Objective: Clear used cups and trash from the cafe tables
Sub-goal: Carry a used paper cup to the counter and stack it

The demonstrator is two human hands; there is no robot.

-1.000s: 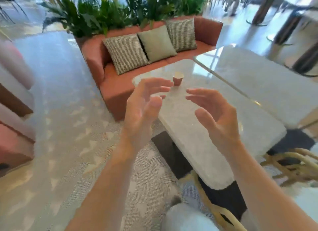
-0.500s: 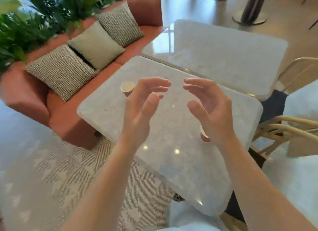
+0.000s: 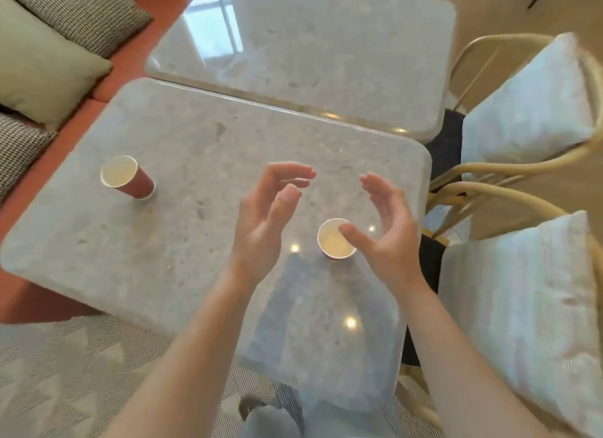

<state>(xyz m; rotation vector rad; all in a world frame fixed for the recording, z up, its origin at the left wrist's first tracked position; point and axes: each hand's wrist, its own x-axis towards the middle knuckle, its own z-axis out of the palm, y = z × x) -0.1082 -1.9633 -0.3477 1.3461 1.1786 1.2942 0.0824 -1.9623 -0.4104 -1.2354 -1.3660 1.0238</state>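
Two red paper cups with white insides stand upright on the near marble table (image 3: pixel 182 241). One cup (image 3: pixel 125 177) is near the table's left side. The other cup (image 3: pixel 332 241) stands just below and between my hands. My left hand (image 3: pixel 267 219) hovers over the table to the left of that cup, fingers curled and apart, holding nothing. My right hand (image 3: pixel 388 228) hovers to its right, also open, with the thumb overlapping the cup's rim in the picture; I cannot tell whether it touches.
A second marble table (image 3: pixel 326 45) butts against the far edge. A red sofa (image 3: pixel 137 62) with cushions (image 3: pixel 42 62) runs along the left. Two wooden chairs with white cushions (image 3: pixel 522 307) stand on the right. Patterned carpet (image 3: pixel 65 372) lies below.
The view has swung down and closer over the near table. Both hands stay raised and open. The cup near my right hand, partly hidden before, now shows fully.
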